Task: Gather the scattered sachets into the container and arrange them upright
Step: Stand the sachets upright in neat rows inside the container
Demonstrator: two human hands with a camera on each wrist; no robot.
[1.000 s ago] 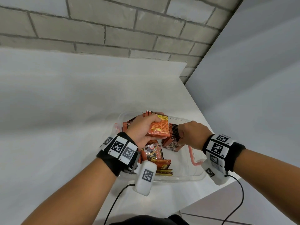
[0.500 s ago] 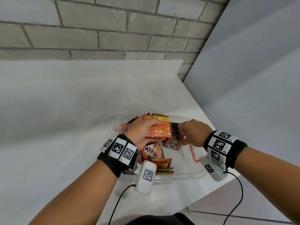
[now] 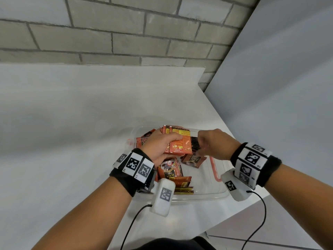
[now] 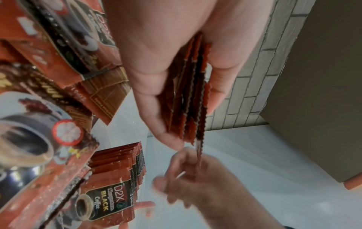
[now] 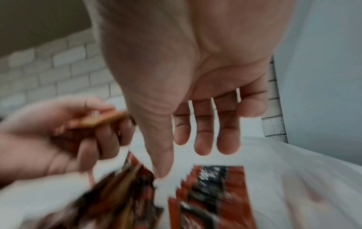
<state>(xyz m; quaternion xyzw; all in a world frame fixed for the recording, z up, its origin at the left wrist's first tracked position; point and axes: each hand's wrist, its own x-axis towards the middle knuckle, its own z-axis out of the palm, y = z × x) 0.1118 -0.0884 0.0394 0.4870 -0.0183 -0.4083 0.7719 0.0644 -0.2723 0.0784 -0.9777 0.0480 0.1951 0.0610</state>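
White counter (image 3: 72,123) against a grey brick wall (image 3: 126,33), with a pale panel closing off the right; the clear container (image 3: 207,193) serves as landmark, sitting at the counter's near right corner. Nearest the viewer, inside the container's near-left part, several loose sachets (image 3: 171,175) lie flat and overlapping. Just beyond them, toward the container's middle, a row of sachets (image 4: 125,168) stands on edge, one with a black-coffee label leaning at its front. Above the container's far-left part, the left hand (image 3: 162,147) grips a stack (image 3: 180,141) of orange sachets, thumb on one face and fingers curled round the other; the left wrist view shows their serrated edges fanned between thumb and fingers. Over the container's right half, the right hand (image 3: 214,143) reaches toward the stack's edge. The left wrist view suggests its fingers pinch one sachet edge, yet the right wrist view, heavily blurred, shows relaxed, nearly straight fingers holding nothing clearly, so its grasp cannot be told. No sachets are visible on the counter outside the container. Judged step: gathering appears done and the upright arranging is in hand. The next move likely calls for squaring the stack's edges and lowering it on edge beside the standing row, then lifting the flat sachets.
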